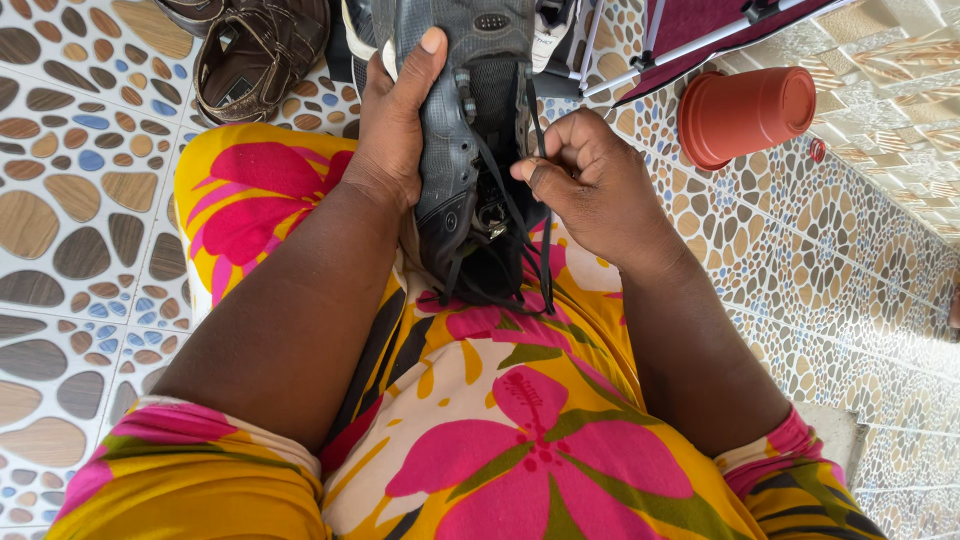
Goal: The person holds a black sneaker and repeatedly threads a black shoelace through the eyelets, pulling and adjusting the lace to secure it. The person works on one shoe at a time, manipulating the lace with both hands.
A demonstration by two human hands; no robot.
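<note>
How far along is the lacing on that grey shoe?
Done: little shows as finished; black laces hang loose over the tongue. In hand: left hand grips the shoe on the lap, right hand pinches a lace by the eyelets. Left: laces remain loose and untied.

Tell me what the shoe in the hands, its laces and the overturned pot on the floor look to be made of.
Shoe: dark grey synthetic or leather panels with a mesh tongue, matte and scuffed.
Laces: thin black woven cord, by the look.
Pot: probably moulded plastic, terracotta-coloured, with a smooth, even, slightly glossy surface.
</note>
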